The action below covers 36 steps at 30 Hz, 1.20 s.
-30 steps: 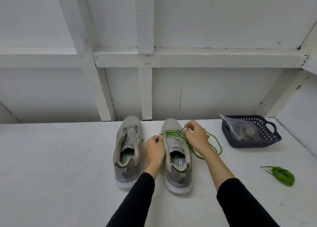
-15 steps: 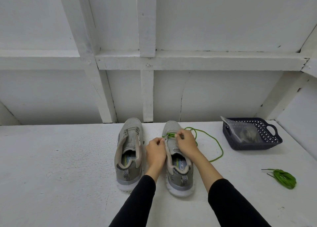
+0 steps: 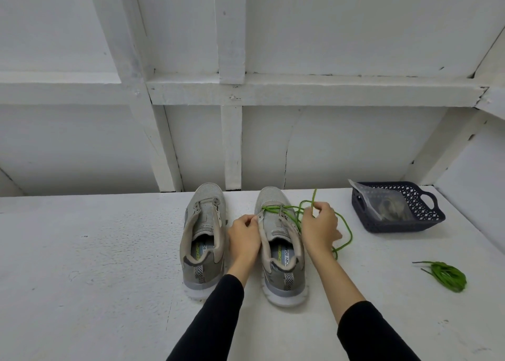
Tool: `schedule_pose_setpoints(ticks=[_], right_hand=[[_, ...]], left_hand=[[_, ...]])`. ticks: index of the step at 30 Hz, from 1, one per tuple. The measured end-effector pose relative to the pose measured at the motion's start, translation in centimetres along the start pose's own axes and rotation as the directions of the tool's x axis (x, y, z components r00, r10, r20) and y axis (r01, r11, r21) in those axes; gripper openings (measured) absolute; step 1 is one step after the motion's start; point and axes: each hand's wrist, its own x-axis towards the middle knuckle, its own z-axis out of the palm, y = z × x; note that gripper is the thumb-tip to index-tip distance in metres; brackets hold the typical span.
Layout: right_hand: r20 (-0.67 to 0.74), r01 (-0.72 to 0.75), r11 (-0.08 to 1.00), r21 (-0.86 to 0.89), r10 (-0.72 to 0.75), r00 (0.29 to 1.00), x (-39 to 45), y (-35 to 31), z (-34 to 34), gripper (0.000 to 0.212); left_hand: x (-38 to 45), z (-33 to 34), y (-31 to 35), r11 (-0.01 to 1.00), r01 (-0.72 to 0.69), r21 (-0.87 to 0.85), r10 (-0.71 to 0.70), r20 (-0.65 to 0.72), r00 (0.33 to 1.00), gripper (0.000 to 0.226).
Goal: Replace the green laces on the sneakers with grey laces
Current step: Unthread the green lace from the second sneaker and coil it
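While the white worktop (image 3: pixel 82 251) is carrying everything, two grey sneakers are sitting side by side near its back edge. At about two o'clock from them, a dark basket (image 3: pixel 426 218) is holding a clear bag (image 3: pixel 382 205), seemingly with the grey laces. The left sneaker (image 3: pixel 203 240) is already standing bare. Down at four o'clock, a removed lace (image 3: pixel 445 276) is lying bundled. On the right sneaker (image 3: pixel 281 246), the left hand (image 3: pixel 243 235) is pinching the eyelet edge, and the right hand (image 3: pixel 319 226) is gripping the green lace (image 3: pixel 347 232), now pulling outward toward three o'clock where half a second ago it was working at the tongue. Only the toe-end crossings are remaining threaded, so stripping is probably nearly finished.
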Motion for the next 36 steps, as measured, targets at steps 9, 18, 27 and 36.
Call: schedule_pose_setpoints(ticks=[9, 18, 27, 36], right_hand=[[0.366, 0.263, 0.961, -0.089, -0.214, 0.906, -1.4, -0.6, 1.4, 0.041], [0.348, 0.042, 0.976, 0.213, -0.116, 0.930, -0.9, 1.1, 0.2, 0.046], [0.097, -0.130, 0.961, 0.244, 0.110, 0.989, 1.9, 2.3, -1.5, 0.032], [0.209, 0.181, 0.974, -0.140, -0.150, 0.966, 0.5, -0.5, -1.4, 0.049]], left_hand=[[-0.2, -0.2, 0.4, 1.000, -0.019, 0.004, 0.019, 0.008, 1.000, 0.020], [-0.2, -0.2, 0.5, 0.999, -0.036, 0.009, 0.035, 0.016, 0.999, 0.019], [-0.3, -0.3, 0.6, 1.000, -0.025, 0.010, 0.025, 0.013, 1.000, 0.019], [-0.4, -0.3, 0.8, 0.999, -0.023, 0.029, 0.022, 0.016, 1.000, 0.020]])
